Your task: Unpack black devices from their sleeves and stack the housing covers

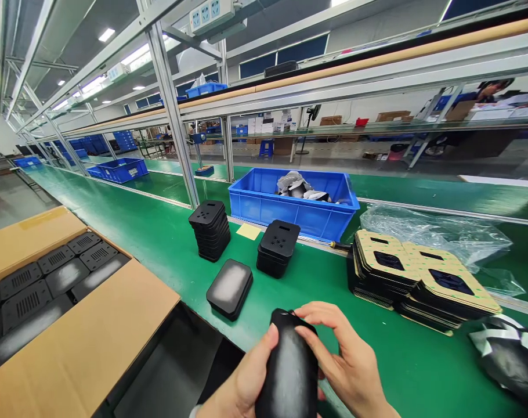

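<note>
My left hand (246,374) is closed around a black plastic cover (292,371) with rounded corners and a pale sheen down its middle. The thumb lies along its left edge. With thumb and fingers, my right hand (344,354) grips the cover's upper right edge; some fingertips are hidden behind it. Just beyond lies a similar black cover (230,287) with a whitish face. Farther back stand a tall stack of black covers (210,231) and a shorter stack (278,247), both with slots and small star-shaped holes on top.
Stacks of black sheets with yellow backing (409,273) lie at right beside clear plastic film (438,229). A blue bin (290,215) holds crumpled scraps. A screwdriver (340,245) lies near it. An open cardboard box (85,337) of black covers stands left. A wrapped black bundle (512,360) sits far right.
</note>
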